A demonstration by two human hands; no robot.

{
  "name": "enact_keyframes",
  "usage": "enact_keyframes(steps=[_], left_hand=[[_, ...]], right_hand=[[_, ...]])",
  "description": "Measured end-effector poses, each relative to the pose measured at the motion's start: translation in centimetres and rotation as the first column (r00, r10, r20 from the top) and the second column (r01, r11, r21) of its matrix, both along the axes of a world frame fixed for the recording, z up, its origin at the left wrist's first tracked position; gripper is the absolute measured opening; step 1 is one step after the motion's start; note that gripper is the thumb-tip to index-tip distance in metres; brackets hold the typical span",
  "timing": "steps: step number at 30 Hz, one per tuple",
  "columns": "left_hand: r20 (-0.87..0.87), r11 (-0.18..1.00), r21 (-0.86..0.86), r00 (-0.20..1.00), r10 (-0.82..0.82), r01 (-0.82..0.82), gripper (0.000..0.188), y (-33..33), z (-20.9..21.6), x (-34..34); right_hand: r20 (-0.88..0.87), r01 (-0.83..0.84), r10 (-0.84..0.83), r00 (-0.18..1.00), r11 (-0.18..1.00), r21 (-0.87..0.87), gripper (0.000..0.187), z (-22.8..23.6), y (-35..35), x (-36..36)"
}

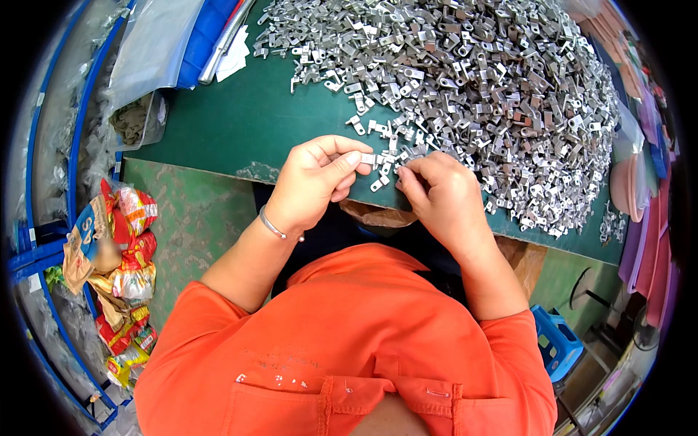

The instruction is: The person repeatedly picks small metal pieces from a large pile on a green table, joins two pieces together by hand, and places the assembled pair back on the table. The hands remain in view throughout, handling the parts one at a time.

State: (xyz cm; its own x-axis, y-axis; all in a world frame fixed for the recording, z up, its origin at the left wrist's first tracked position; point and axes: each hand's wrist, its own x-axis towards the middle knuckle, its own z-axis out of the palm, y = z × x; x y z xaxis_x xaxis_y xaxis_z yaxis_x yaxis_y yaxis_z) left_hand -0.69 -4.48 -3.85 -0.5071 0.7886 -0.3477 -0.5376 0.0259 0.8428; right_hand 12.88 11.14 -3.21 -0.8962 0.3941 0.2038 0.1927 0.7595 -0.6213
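My left hand (314,176) is closed in a pinch on a small metal bracket (368,158), which sticks out past the thumb and forefinger. To its right, my right hand (445,195) has thumb and forefinger pressed together at the edge of the loose parts. What sits between those fingertips is too small to make out. Several loose brackets lie between and just beyond the two hands, one of them (356,125) a little apart. Behind them spreads a large heap of similar silvery brackets (480,94), bent pieces with holes.
The green table (218,120) has its near edge just below my hands. At the far left are a blue folder-like item (203,43), a metal rod (222,45) and a clear bin (155,120). Blue-framed shelving (36,254) stands left; a blue stool (556,341) is low right.
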Motion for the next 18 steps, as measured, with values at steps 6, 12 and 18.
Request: enact_keyframes(steps=[6,12,18], left_hand=[[0.231,0.996,0.077,0.973,0.026,-0.045,0.014,0.0,-0.2,0.1],[0.046,0.993,0.111,0.998,-0.04,0.034,0.007,-0.7,0.5,-0.5],[-0.938,0.973,-0.226,0.28,-0.206,-0.041,0.016,0.5,0.3,2.1]], right_hand=[[0.079,0.026,-0.038,0.996,0.989,0.147,0.02,1.0,-0.9,-0.5],[-0.159,-0.074,-0.008,0.987,0.863,-0.5,0.008,0.3,1.8,0.4],[-0.026,0.008,-0.077,0.997,0.41,-0.912,0.006,1.3,3.1,1.7]])
